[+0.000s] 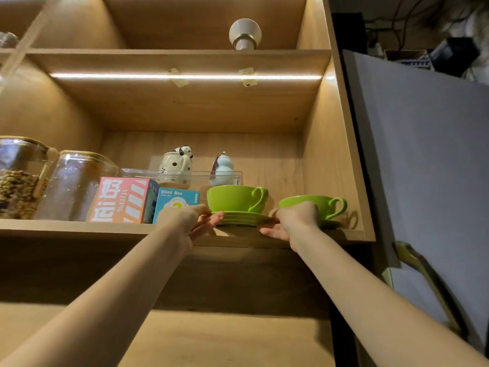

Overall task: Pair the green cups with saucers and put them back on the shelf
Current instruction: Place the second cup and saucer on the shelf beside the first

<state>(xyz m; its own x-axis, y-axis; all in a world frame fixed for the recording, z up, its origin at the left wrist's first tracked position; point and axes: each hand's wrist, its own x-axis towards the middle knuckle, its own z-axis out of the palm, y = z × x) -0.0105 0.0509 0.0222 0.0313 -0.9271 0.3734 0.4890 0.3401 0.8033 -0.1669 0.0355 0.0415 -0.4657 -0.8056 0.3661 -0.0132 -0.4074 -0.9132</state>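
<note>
Two green cups stand on the wooden shelf point(79, 227). The left green cup point(235, 198) sits on a green saucer point(242, 218) at the shelf's front edge. My left hand point(190, 221) pinches the saucer's left rim, and my right hand point(293, 221) pinches its right rim. The right green cup point(324, 205) stands behind my right hand on its own saucer point(330, 224), which is mostly hidden. Both cup handles point right.
On the same shelf stand two glass jars point(47, 181), a pink box point(121, 200), a blue "Blind Box" carton point(176, 202), a clear tray point(185, 176) holding a panda mug and a pale blue gourd figurine. An open cabinet door point(423, 154) hangs right.
</note>
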